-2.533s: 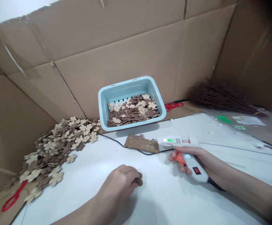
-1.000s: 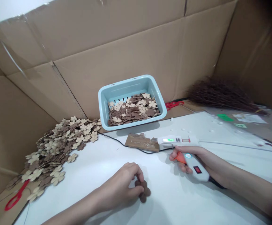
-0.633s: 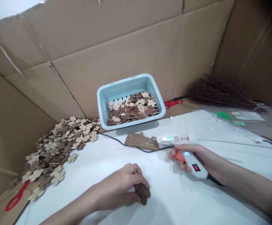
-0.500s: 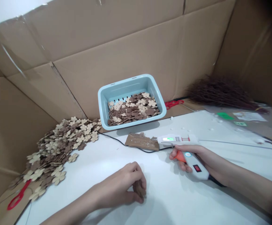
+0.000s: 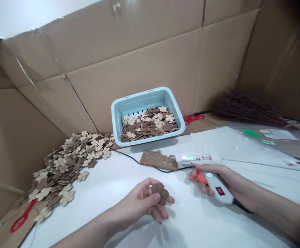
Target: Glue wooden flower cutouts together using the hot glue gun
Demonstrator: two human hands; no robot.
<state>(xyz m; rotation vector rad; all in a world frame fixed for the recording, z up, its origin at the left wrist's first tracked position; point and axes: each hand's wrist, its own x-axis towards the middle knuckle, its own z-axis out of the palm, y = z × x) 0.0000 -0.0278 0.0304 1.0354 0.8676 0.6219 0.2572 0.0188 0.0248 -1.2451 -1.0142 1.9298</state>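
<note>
My left hand (image 5: 142,203) is lifted a little off the white table (image 5: 108,193) and pinches a dark brown flower-shaped cutout (image 5: 160,193) between thumb and fingers. My right hand (image 5: 217,179) grips the handle of a white glue gun (image 5: 204,165) with an orange trigger and a green light; the gun rests on the table with its nozzle on a scrap of brown cardboard (image 5: 158,159). A black cord (image 5: 129,156) runs left from there.
A light blue basket (image 5: 147,100) of brown and cream flower cutouts stands at the back. A large heap of the same cutouts (image 5: 67,165) lies at the left. Red scissors (image 5: 22,217) lie at the lower left, another red pair (image 5: 192,118) behind the basket. Dried twigs (image 5: 245,106) lie at right. Cardboard walls surround the table.
My left hand has lifted the brown flower cutout off the table and turned it up between the fingers. The right hand and glue gun have stayed in place.
</note>
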